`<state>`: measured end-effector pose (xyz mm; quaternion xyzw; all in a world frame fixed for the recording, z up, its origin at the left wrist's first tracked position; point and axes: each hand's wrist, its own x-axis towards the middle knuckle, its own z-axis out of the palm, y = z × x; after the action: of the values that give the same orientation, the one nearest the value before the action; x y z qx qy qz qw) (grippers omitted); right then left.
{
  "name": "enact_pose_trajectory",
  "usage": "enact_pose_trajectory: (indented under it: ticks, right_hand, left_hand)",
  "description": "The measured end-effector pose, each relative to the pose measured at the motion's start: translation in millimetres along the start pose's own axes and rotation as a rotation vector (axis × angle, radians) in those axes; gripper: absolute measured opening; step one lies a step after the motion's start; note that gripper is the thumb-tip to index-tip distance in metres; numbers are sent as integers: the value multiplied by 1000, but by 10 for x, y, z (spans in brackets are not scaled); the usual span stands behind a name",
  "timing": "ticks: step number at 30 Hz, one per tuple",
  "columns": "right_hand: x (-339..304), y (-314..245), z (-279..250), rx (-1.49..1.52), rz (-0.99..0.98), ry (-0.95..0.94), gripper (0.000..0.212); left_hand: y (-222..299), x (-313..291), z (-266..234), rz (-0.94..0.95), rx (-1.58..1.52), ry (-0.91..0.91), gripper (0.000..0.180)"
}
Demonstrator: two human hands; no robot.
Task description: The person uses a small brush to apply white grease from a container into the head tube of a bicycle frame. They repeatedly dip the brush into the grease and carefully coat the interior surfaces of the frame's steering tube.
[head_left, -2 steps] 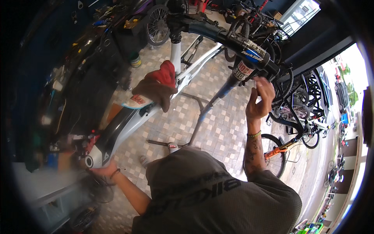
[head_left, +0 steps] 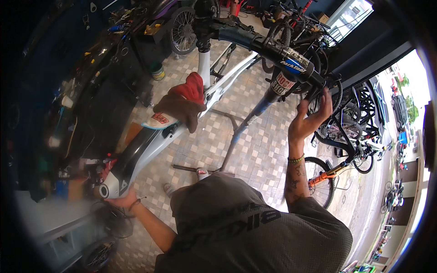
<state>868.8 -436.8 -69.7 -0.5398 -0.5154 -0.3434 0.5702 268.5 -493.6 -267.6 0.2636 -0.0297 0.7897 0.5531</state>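
Shirt: grey mesh-textured fabric point(head_left: 255, 227) with dark lettering, filling the lower middle, nearest the camera.
Left hand: left hand point(head_left: 122, 200) reaches low to the left, cupped under the round open end of the bike frame; fingers curl around that end, though how tightly they close cannot be told. A thin cord band sits at the wrist.
Bike frame: white and pale-blue bike frame point(head_left: 150, 145), smooth glossy tubes, running diagonally from the left hand up toward the clamp; its lower end is a short metal cylinder with a dark panel just above.
Rag: brown and red cloth point(head_left: 184, 102), soft and crumpled, draped over the frame's top tube about midway along.
Right hand: right hand point(head_left: 309, 120) is raised, palm toward the camera, fingers point(head_left: 325, 102) loosely spread and bent, tips touching the underside of the dark stand arm; nothing is gripped in it. A beaded bracelet circles the wrist, and the forearm is tattooed.
Stand arm: blue-black repair-stand arm point(head_left: 268, 48), a thick matte tube with a labelled clamp end, crossing above the frame.
Floor: small square tiles point(head_left: 255, 145) in pale chequered pattern.
Bench: dark cluttered workbench point(head_left: 91, 91) along the left.
Beyond: parked bicycles point(head_left: 350, 132) by the open doorway at right.
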Motion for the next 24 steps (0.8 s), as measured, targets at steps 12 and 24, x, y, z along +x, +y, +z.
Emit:
enact_pose_trajectory:
  ticks: [12,24]
  right_hand:
    - [1096,1063,231,-57,-186,-407,51]
    - [956,1033,450,65,-108,-235,49]
  left_hand:
    - [75,12,156,400,617,629,79]
    - [2115,2014,2483,597,1163,382,72]
